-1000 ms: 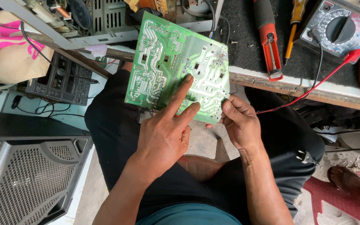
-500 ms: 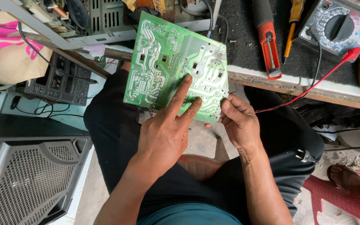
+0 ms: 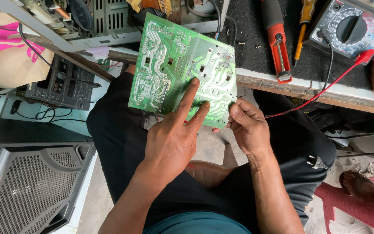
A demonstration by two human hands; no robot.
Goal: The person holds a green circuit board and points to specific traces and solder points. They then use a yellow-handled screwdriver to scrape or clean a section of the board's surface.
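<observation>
Now the right hand pinches the lower corner of the green circuit board, held tilted over the lap below the bench edge, while the left hand presses two extended fingers onto its traces, seemingly inspecting; careful fingertip tracing looks needed next.

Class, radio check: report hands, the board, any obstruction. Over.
Left hand index finger on green circuit board. Right hand grips board's lower right corner. Board tilted above lap, solder side up. Nothing blocking.
</observation>
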